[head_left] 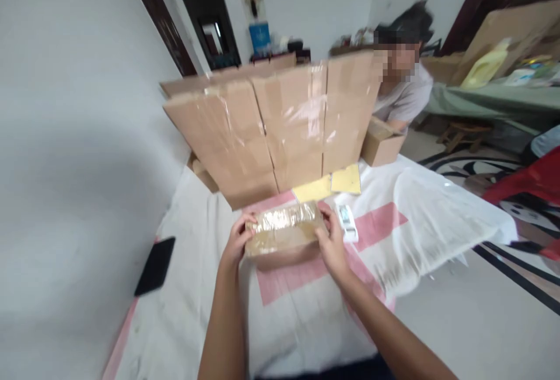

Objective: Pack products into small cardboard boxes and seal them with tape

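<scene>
A small cardboard box (283,229) with shiny clear tape over its top is held above the table between both my hands. My left hand (238,239) grips its left end, fingers curled round the edge. My right hand (331,241) grips its right end the same way. Just right of my right hand lies a white tape dispenser (346,222) on the white and pink table cover (376,228). Behind the box stands a stack of taped cardboard boxes (280,123).
A black phone (154,266) lies at the table's left edge by the white wall. Two yellow sheets (328,185) lie at the foot of the stack. A person (405,97) sits behind the stack with another box (381,142). Patterned floor at right.
</scene>
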`<state>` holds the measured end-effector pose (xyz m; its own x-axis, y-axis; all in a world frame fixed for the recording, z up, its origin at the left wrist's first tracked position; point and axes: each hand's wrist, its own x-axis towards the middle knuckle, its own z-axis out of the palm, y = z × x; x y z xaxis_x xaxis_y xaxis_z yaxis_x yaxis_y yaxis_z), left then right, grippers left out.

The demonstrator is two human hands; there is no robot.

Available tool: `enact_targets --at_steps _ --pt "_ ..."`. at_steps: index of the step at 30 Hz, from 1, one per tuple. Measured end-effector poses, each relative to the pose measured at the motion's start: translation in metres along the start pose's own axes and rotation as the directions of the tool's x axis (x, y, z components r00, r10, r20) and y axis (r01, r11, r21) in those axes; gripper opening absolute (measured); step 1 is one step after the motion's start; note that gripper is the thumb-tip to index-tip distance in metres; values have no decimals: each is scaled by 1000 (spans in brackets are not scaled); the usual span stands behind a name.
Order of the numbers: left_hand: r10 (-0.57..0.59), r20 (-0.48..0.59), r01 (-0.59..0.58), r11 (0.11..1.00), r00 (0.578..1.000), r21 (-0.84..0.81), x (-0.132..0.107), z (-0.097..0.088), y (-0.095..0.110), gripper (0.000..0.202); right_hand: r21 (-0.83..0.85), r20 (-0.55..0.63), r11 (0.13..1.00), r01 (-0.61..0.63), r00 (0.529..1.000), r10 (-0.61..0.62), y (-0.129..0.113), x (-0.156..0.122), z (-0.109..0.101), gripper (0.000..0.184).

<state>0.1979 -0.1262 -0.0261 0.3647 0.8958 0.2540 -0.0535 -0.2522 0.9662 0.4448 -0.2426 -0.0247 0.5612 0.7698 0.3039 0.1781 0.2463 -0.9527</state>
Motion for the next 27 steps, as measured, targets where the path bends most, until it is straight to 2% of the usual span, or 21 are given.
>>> enact_targets --at_steps 2,7,9,12,15,18,20,23,25,27 --pt "-58 30 56 997 998 50 -4 0 1 24 21 -3 1000 9 1000 -9 4 2 0 43" --pt "-43 96 32 993 994 116 4 -9 1 33 75 -50 995 64 997 -61 11 16 7 35" --pt "-83 126 60 983 989 174 6 -13 10 38 70 -45 994 88 995 -85 10 18 7 33" --pt "-126 129 77 940 984 331 4 -15 34 43 40 -31 994 104 994 -103 8 18 4 30" --pt "-15 76 -33 807 997 590 -10 -2 62 34 9 -24 994 113 993 -112 8 17 3 31" --pt "124 151 -195 580 981 791 -33 27 78 27 -11 -2 992 127 992 -127 8 16 1 35" --pt "161 183 -238 474 970 848 -48 48 77 23 -18 70 991 135 989 -133 7 17 -5 39" --pt "191 136 -204 405 972 891 -63 64 65 19 -21 209 996 82 975 -76 9 24 -25 39" --pt "195 132 -200 392 972 898 -66 64 56 21 -41 158 998 37 987 -30 16 34 -46 37" --pt "198 137 -205 379 971 902 -65 60 51 23 -76 21 997 9 1000 -7 27 46 -69 39"
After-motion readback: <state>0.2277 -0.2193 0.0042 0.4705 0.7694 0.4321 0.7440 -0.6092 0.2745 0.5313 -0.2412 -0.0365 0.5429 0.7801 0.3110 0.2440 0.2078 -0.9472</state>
